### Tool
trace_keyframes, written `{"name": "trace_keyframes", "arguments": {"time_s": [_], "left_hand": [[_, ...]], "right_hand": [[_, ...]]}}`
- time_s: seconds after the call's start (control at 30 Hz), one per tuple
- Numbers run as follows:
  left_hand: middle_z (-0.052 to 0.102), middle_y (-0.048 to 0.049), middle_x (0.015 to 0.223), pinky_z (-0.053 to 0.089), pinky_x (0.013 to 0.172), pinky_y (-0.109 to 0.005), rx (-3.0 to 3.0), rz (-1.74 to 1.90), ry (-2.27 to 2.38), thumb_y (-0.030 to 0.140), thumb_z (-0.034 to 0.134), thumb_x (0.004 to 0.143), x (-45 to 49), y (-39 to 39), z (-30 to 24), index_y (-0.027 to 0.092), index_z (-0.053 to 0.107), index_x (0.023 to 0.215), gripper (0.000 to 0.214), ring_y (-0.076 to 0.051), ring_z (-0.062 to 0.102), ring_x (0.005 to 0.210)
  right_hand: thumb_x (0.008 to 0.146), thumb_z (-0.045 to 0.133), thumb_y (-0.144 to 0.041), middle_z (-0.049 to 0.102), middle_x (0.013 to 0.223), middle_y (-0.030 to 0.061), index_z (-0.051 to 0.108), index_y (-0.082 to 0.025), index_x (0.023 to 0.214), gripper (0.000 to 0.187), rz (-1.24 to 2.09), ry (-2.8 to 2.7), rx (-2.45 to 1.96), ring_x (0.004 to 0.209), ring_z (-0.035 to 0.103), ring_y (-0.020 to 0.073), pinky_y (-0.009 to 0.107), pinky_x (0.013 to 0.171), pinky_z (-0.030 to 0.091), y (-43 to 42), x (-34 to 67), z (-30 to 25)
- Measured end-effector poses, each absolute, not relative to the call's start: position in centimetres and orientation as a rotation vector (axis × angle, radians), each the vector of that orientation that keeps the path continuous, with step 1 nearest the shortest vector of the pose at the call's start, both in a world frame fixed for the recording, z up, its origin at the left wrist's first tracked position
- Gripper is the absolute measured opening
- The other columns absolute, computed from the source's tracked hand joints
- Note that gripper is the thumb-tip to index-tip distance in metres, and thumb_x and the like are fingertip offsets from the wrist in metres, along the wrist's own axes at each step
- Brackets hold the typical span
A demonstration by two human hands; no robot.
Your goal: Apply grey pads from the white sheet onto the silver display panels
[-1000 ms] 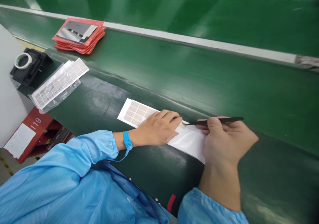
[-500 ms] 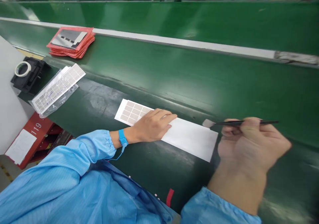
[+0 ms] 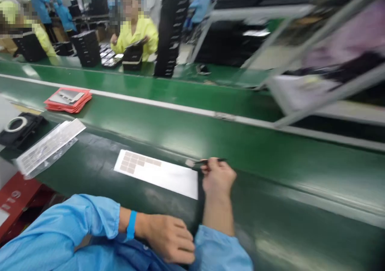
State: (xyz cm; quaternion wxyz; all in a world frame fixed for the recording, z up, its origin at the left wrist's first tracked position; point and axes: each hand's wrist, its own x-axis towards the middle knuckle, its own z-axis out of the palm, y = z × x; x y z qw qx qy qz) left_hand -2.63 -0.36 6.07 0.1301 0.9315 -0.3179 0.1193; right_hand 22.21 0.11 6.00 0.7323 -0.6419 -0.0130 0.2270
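My right hand point(image 3: 219, 176) grips black tweezers point(image 3: 224, 159) just beyond the right end of the label sheet. At the tweezers' tip is a small greyish square label point(image 3: 190, 163). The white backing sheet point(image 3: 177, 179) lies flat on the green bench, with greyish-beige square labels point(image 3: 132, 161) left on its left part and a single row running further right along its far edge. Low in front of my body, off the sheet, is my left hand point(image 3: 173, 239). Its fingers are loosely curled together with nothing seen in them, and it wears a blue wrist strap point(image 3: 131, 225).
At left lie more label sheets point(image 3: 49, 146) on a clear bag, and a black fixture point(image 3: 22, 130) with a white tape ring point(image 3: 15, 124). Red-wrapped flat parts point(image 3: 68, 100) are stacked behind. Across the bench, a person in yellow point(image 3: 135, 34) works among black tray stacks point(image 3: 171, 34).
My view has tilted up, showing the room beyond the bench. My left hand has come off the label sheet and back towards my body, its fingers curling. My right hand still holds the tweezers and label.
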Motion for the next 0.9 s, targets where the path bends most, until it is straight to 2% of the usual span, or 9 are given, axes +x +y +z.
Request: {"name": "trace_keyframes", "arguments": {"time_s": [0.13,0.2,0.33,0.5,0.77,0.9], "left_hand": [[0.069,-0.0039,0.087,0.051,0.077,-0.039,2.761,0.412,-0.873,0.035,0.07,0.098,-1.5,-1.1,4.5,0.022,0.063,0.079,0.024,-0.019,0.061,0.081],[0.068,-0.0038,0.086,0.047,0.074,-0.039,2.782,0.469,-0.771,0.03,0.069,0.097,-0.9,-0.1,4.3,0.02,0.063,0.083,0.018,-0.019,0.059,0.08],[0.071,-0.0042,0.093,0.043,0.076,-0.039,2.744,0.55,-0.672,0.023,0.062,0.101,-0.5,1.2,4.6,0.019,0.064,0.092,0.01,-0.019,0.06,0.084],[0.071,-0.0024,0.093,0.042,0.075,-0.037,2.682,0.525,-0.596,0.021,0.061,0.102,-1.0,0.8,4.8,0.02,0.062,0.091,0.01,-0.018,0.058,0.082],[0.069,0.0001,0.089,0.038,0.071,-0.038,2.732,0.424,-0.619,0.027,0.071,0.096,-1.3,0.0,3.6,0.021,0.057,0.088,0.017,-0.017,0.058,0.081],[0.068,0.0003,0.088,0.039,0.07,-0.039,2.735,0.412,-0.582,0.032,0.074,0.093,-1.3,-0.4,2.6,0.021,0.057,0.086,0.022,-0.017,0.058,0.079]], "right_hand": [[0.104,0.079,-0.045,0.06,0.082,0.0025,0.055,-0.009,0.092,0.045,0.622,-0.044,-1.38,0.057,0.046,0.0036,0.011,0.049,0.033,2.0,21.9,6.7],[0.11,0.074,-0.039,0.058,0.081,0.0015,0.058,-0.007,0.093,0.039,0.67,-0.067,-1.351,0.06,0.047,0.0032,0.011,0.052,0.036,3.0,22.5,6.6],[0.111,0.073,-0.037,0.057,0.082,0.0011,0.059,-0.007,0.097,0.036,0.693,-0.084,-1.259,0.062,0.046,0.0031,0.01,0.053,0.036,3.7,24.0,6.0],[0.111,0.071,-0.038,0.06,0.089,0.0028,0.057,-0.008,0.101,0.035,0.674,-0.074,-1.151,0.062,0.044,0.0025,0.011,0.053,0.034,2.8,24.7,5.1],[0.104,0.079,-0.047,0.063,0.092,0.0043,0.053,-0.01,0.1,0.046,0.686,-0.076,-1.12,0.058,0.04,0.0016,0.011,0.05,0.03,1.3,24.4,4.2],[0.096,0.086,-0.05,0.063,0.093,0.0051,0.05,-0.011,0.098,0.053,0.689,-0.08,-1.118,0.059,0.041,0.0019,0.011,0.051,0.032,0.9,24.4,3.6]]}}
